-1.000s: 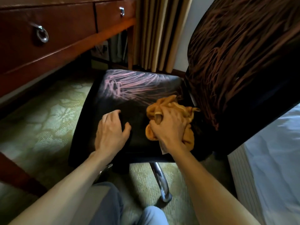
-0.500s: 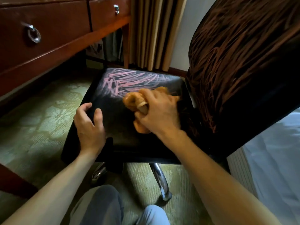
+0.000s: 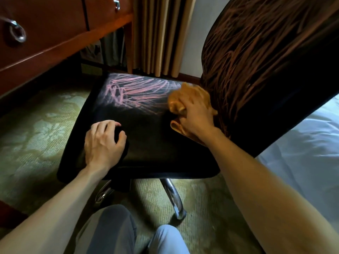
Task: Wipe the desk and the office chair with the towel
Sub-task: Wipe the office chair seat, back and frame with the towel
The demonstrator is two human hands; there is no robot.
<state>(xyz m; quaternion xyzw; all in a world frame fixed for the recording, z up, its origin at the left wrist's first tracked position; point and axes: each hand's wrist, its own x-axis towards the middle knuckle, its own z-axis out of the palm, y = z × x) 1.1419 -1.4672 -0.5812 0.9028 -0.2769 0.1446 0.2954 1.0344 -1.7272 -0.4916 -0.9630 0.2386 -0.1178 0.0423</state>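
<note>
The black office chair seat (image 3: 150,143) fills the middle, with pink scribbles (image 3: 132,90) across its far half. Orange scribbles cover the chair back (image 3: 256,57) at the right. My right hand (image 3: 197,114) grips a bunched orange towel (image 3: 176,99) and presses it on the seat's far right, close to the chair back. My left hand (image 3: 103,142) rests on the seat's near left part with fingers curled, holding nothing that I can see.
The red-brown desk (image 3: 55,37) with ring-handled drawers stands at the upper left. Beige curtains (image 3: 157,33) hang behind the chair. A white bed (image 3: 311,153) lies at the right. Chrome chair legs (image 3: 172,197) and my knees are below, on patterned green carpet.
My right hand carried the towel from the seat's near middle to the far right by the chair back. My left hand shifted from the left edge back onto the seat.
</note>
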